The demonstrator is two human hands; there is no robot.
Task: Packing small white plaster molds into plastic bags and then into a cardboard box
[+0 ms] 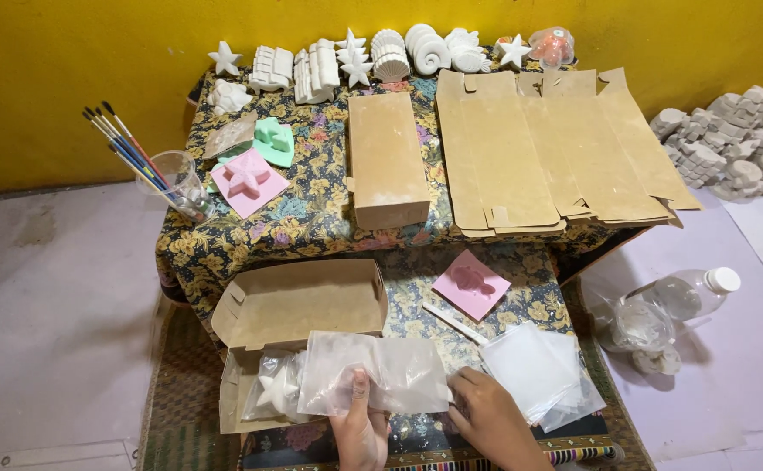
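Observation:
My left hand (360, 427) pinches the lower edge of a clear plastic bag (381, 373) that lies on the floral cloth in front of me. My right hand (486, 414) rests with curled fingers at the bag's right corner, next to a stack of empty clear bags (538, 371). Left of the held bag lies a bagged white plaster star (277, 388) on the flap of an open brown cardboard box (299, 301). A pink silicone mould (471, 283) sits just beyond, with a thin white stick (456, 323) beside it.
A closed cardboard box (388, 157) and flat unfolded boxes (547, 153) lie on the table (312, 218). White plaster figures (381, 57) line the back edge. Pink (248, 181) and green moulds (274, 139), a cup of brushes (172, 179), a plastic bottle (691, 292) and piled casts (735, 144) stand around.

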